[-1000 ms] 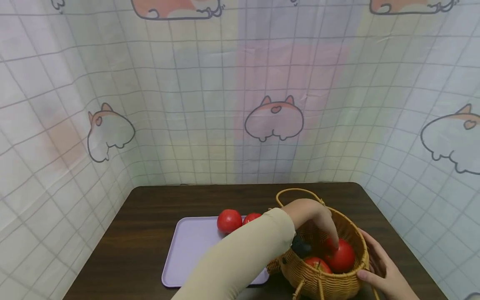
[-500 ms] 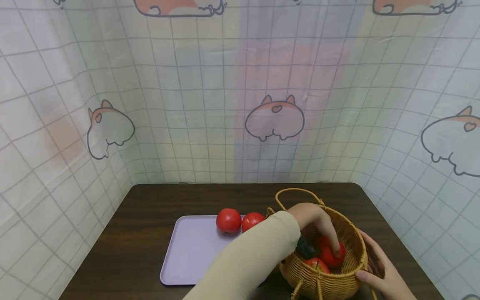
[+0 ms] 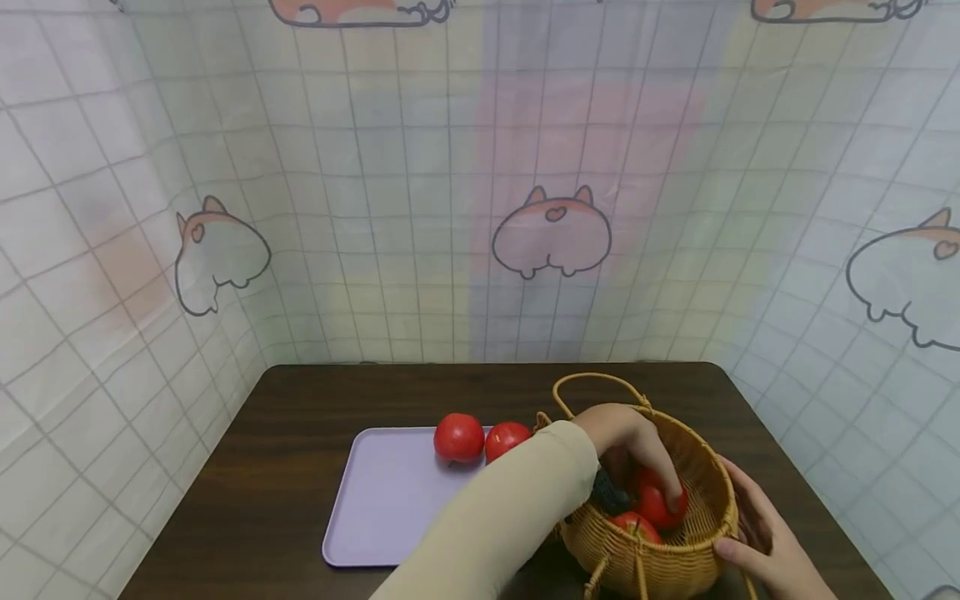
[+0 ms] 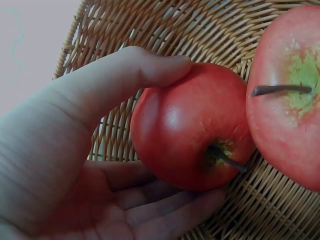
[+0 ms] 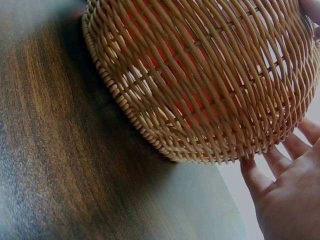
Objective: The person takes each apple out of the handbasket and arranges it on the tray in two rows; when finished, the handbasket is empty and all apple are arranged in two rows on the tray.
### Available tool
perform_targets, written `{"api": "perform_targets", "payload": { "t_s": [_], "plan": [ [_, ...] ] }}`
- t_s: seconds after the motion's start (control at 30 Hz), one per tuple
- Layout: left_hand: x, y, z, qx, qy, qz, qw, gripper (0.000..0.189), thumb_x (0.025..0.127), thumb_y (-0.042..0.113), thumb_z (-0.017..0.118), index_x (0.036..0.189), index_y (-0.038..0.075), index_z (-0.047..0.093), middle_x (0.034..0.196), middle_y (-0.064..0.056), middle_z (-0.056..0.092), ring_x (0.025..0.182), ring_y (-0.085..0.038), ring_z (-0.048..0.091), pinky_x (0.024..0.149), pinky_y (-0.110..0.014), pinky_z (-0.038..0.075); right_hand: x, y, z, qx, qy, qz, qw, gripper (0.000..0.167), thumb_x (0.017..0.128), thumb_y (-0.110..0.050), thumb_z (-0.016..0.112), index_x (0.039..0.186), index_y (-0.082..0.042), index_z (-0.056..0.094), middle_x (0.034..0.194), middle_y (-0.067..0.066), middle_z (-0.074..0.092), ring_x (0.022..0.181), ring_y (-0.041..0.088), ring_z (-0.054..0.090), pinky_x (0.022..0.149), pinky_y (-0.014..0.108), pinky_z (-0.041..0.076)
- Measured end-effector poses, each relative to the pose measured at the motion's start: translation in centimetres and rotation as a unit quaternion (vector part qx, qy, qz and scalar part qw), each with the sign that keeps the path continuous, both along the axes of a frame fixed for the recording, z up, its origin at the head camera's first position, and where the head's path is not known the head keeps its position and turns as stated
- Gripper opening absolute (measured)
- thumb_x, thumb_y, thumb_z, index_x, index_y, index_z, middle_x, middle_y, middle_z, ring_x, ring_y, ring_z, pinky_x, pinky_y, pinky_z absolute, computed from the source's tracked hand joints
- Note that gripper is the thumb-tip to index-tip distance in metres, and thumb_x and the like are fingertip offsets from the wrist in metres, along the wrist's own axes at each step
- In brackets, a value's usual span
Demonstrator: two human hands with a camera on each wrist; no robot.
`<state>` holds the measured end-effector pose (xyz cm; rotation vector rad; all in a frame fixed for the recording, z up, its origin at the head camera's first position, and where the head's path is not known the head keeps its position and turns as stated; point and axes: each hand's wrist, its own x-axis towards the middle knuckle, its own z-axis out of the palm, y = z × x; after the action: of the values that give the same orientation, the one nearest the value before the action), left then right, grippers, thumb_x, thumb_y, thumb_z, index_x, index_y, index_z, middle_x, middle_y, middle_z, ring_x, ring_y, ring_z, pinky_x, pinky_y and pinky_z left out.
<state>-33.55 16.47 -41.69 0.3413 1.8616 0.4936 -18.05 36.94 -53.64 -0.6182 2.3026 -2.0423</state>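
Observation:
The wicker basket [image 3: 667,567] stands on the table at the right of the head view. My left hand [image 3: 637,442] reaches down inside it and holds a red apple [image 4: 195,125]; in the left wrist view the thumb lies over the apple's top side and the fingers curve beneath it. A second apple [image 4: 290,95] with a brown stem sits right beside the held one. Farther left in the basket lies a dark green, bumpy item [image 3: 611,496], partly covered by my arm. My right hand [image 3: 772,537] grips the basket's right side, thumb at the rim and fingers against the outer weave [image 5: 225,100].
A lilac tray [image 3: 382,492] lies left of the basket, its right part hidden by my sleeve [image 3: 502,517]. Two red fruits [image 3: 458,438] sit at the tray's back right. The basket's looped handle [image 3: 592,377] sticks up behind my wrist. A patterned cloth [image 3: 405,208] surrounds the dark table [image 3: 247,467].
My left hand has closed further round the apple, which has shifted a little left inside the basket. The right hand keeps its place on the basket.

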Motion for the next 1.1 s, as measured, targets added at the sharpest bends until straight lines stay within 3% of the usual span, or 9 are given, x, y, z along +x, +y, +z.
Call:
{"api": "perform_targets", "payload": {
  "t_s": [0.1,0.3,0.43,0.63,0.73,0.87,0.97,1.1],
  "plan": [
    [0.1,-0.2,0.2,0.003,0.030,-0.013,0.9995,0.039,0.096,0.025,0.082,0.127,0.009,0.066,0.118,-0.005,0.069,0.105,-0.023,0.071,0.101,-0.038,0.065,0.3,-0.1,0.1,0.001,-0.015,-0.007,0.9999,0.088,0.108,0.007,0.055,0.179,-0.017,0.012,0.173,-0.025,0.030,0.148,-0.018,0.042,0.108,0.006,0.045],
    [0.0,-1.3,1.7,0.013,0.133,-0.029,0.9905,0.056,0.086,0.036,0.090,0.133,0.017,0.064,0.115,0.005,0.068,0.096,-0.016,0.075,0.084,-0.033,0.068,0.0,-0.3,0.4,0.002,-0.014,-0.004,0.9999,0.088,0.108,0.007,0.055,0.180,-0.017,0.010,0.173,-0.024,0.029,0.149,-0.017,0.042,0.108,0.007,0.046],
    [0.2,-2.1,2.0,0.034,0.152,-0.038,0.9871,0.055,0.085,0.037,0.091,0.130,0.018,0.066,0.114,0.008,0.067,0.095,-0.010,0.074,0.082,-0.031,0.068,0.0,-0.3,0.2,-0.004,-0.009,-0.002,0.9999,0.088,0.107,0.008,0.054,0.180,-0.017,0.011,0.174,-0.024,0.029,0.149,-0.017,0.042,0.108,0.007,0.046],
    [0.4,-3.2,1.8,0.091,0.184,-0.044,0.9778,0.036,0.083,0.036,0.094,0.108,0.015,0.077,0.106,0.009,0.071,0.094,-0.006,0.072,0.079,-0.029,0.068,0.0,-0.2,-0.3,-0.014,0.009,0.002,0.9999,0.089,0.105,0.013,0.054,0.179,-0.014,0.012,0.174,-0.022,0.033,0.149,-0.015,0.043,0.108,0.007,0.047],
    [0.6,-4.1,1.9,0.125,0.209,-0.044,0.9688,0.034,0.083,0.035,0.095,0.107,0.016,0.081,0.103,0.010,0.072,0.093,-0.004,0.072,0.079,-0.029,0.068,0.0,-0.1,-0.4,-0.015,0.015,0.004,0.9998,0.090,0.105,0.015,0.054,0.179,-0.013,0.012,0.173,-0.024,0.033,0.149,-0.016,0.042,0.108,0.007,0.047],
    [1.1,-5.6,2.0,0.172,0.247,-0.034,0.9530,0.051,0.082,0.038,0.097,0.125,0.020,0.079,0.107,0.014,0.071,0.091,-0.005,0.073,0.078,-0.028,0.067,-0.1,0.1,-0.6,-0.011,0.012,-0.001,0.9999,0.090,0.105,0.014,0.054,0.179,-0.015,0.013,0.172,-0.026,0.033,0.148,-0.018,0.043,0.106,0.007,0.048],
    [1.4,-6.9,2.1,0.211,0.270,-0.026,0.9393,0.058,0.082,0.041,0.096,0.134,0.024,0.076,0.111,0.017,0.071,0.094,-0.004,0.072,0.080,-0.024,0.063,-0.1,0.2,-0.8,-0.013,0.013,0.000,0.9998,0.090,0.105,0.014,0.053,0.179,-0.016,0.013,0.172,-0.026,0.034,0.147,-0.018,0.044,0.106,0.008,0.049],
    [2.2,-8.4,2.2,0.274,0.289,-0.006,0.9174,0.057,0.082,0.042,0.096,0.134,0.029,0.076,0.113,0.020,0.071,0.101,0.002,0.066,0.085,-0.021,0.059,-0.3,-0.1,-1.0,-0.018,0.026,0.003,0.9995,0.090,0.104,0.016,0.054,0.179,-0.014,0.015,0.172,-0.024,0.036,0.148,-0.016,0.044,0.106,0.008,0.049]
  ]
}}
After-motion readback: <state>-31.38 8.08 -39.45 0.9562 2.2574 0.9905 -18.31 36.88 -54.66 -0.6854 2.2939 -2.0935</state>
